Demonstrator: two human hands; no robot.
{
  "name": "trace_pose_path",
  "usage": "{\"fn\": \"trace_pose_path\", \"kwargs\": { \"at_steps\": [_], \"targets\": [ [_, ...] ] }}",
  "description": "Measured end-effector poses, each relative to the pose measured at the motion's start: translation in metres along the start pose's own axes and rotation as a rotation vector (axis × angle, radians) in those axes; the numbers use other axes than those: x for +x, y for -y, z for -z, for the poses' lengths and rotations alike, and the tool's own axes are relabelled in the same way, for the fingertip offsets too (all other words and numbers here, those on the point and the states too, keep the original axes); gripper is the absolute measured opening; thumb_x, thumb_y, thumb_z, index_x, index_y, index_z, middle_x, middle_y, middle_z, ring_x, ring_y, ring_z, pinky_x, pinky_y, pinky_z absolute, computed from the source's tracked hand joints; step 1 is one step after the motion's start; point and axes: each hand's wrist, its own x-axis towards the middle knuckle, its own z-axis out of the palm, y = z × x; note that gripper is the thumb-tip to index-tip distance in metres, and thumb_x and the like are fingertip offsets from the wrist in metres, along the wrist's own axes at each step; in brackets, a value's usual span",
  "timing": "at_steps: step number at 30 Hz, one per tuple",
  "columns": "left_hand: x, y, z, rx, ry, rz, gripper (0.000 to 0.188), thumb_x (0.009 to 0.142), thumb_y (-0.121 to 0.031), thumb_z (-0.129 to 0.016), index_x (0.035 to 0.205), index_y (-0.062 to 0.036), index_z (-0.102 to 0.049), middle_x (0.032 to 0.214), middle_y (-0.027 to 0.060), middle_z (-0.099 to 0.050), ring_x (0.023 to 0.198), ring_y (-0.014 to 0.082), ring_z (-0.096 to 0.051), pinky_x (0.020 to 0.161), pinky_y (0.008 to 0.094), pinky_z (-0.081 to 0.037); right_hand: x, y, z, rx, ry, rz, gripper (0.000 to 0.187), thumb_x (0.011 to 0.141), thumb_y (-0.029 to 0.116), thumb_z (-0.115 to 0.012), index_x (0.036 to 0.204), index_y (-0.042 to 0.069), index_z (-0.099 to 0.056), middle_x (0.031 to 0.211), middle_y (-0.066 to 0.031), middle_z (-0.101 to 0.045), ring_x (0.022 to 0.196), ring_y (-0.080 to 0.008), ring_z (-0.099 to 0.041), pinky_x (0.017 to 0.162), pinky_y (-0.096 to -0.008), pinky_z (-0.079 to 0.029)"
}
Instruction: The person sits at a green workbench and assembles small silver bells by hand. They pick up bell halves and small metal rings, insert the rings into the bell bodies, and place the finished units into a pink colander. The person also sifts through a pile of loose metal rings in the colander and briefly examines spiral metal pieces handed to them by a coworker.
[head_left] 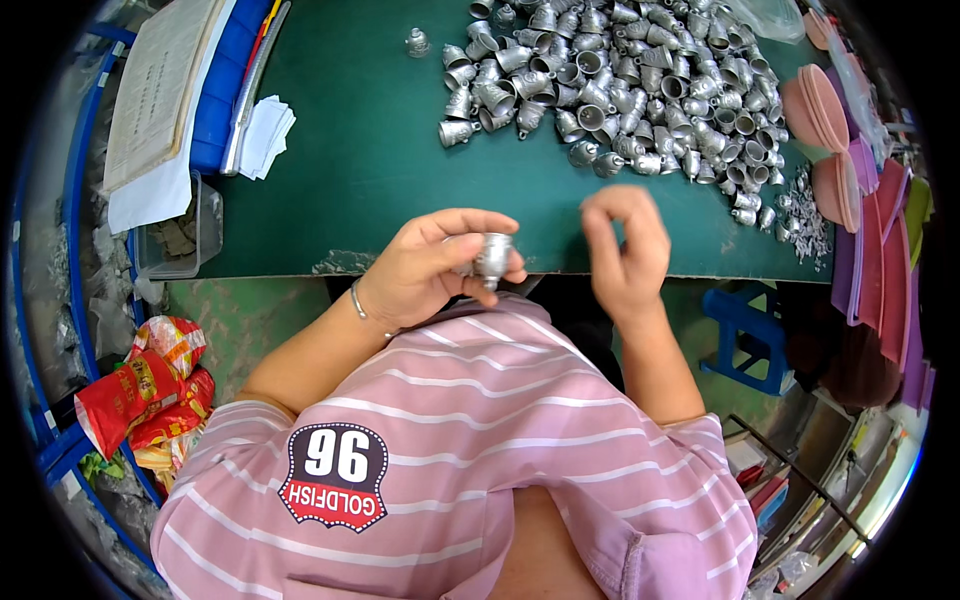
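Between the thumb and fingers of my left hand (430,255) is a small silver metal bell (492,258), held near the table's front edge with its narrow knobbed end pointing down. My right hand (630,240) hovers to its right, apart from the bell, slightly blurred. Its fingers are curled toward the thumb, and whatever they may pinch is hidden. Beyond both hands spreads a large heap of similar silver bells (630,85), many showing hollow mouths and small loops. One bell (417,42) stands alone at the far left of the heap.
On the green table (340,190), small grey metal pieces (803,220) lie at the right edge near pink bowls (812,110). Papers (165,95), a blue folder and a clear plastic box (185,235) occupy the left. A blue stool (745,335) stands below right.
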Motion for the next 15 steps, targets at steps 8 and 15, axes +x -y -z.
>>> {"fn": "trace_pose_path", "kwargs": {
  "at_steps": [8, 15],
  "targets": [
    [-0.030, 0.006, 0.006, 0.106, -0.064, 0.347, 0.039, 0.092, -0.010, -0.052, 0.126, 0.0066, -0.044, 0.115, 0.0225, -0.056, 0.101, 0.0309, -0.062, 0.077, 0.0344, -0.058, 0.008, -0.044, 0.006, -0.513, -0.024, -0.001, 0.028, 0.074, -0.001, -0.067, 0.101, 0.003, -0.059, 0.088, -0.0124, -0.056, 0.078, -0.0275, -0.056, 0.072, -0.0340, -0.046],
    [-0.023, 0.042, 0.036, -0.109, -0.448, 0.319, 0.025, 0.090, -0.007, -0.055, 0.113, 0.0000, -0.053, 0.108, 0.0114, -0.055, 0.095, 0.0242, -0.060, 0.088, 0.0382, -0.052, -0.007, -0.027, 0.006, 0.577, -0.106, -0.608, 0.027, 0.077, -0.005, -0.067, 0.102, -0.002, -0.057, 0.093, -0.0055, -0.062, 0.083, -0.0128, -0.061, 0.073, -0.0236, -0.050]
  ]
}}
